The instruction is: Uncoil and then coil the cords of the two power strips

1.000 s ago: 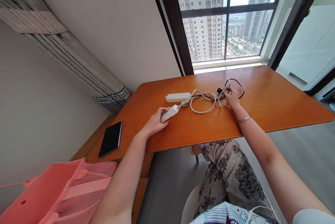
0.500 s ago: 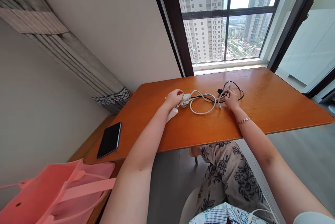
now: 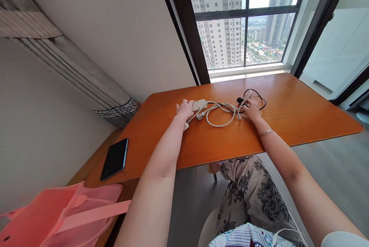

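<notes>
Far power strip [image 3: 199,104]: off-white and block-shaped; its left end is covered by the left hand [image 3: 184,109], its right end is exposed beside the fingers.
Near power strip [image 3: 186,127]: white, mostly hidden under the left wrist.
White cord [image 3: 219,126]: looped loosely on the table [image 3: 213,145], between the hands.
Black cord [image 3: 265,102]: tangled with the white loops, curved out beyond the right hand [image 3: 252,110].
White plug [image 3: 200,116]: seen just right of the left hand.
Black plug [image 3: 239,100]: seen just left of the right fingertips.
Left arm: stretched forward, the hand's fingers closed over the far strip's end.
Right arm: angled inward, cords pinched at the fingertips; which strands cannot be told.
</notes>
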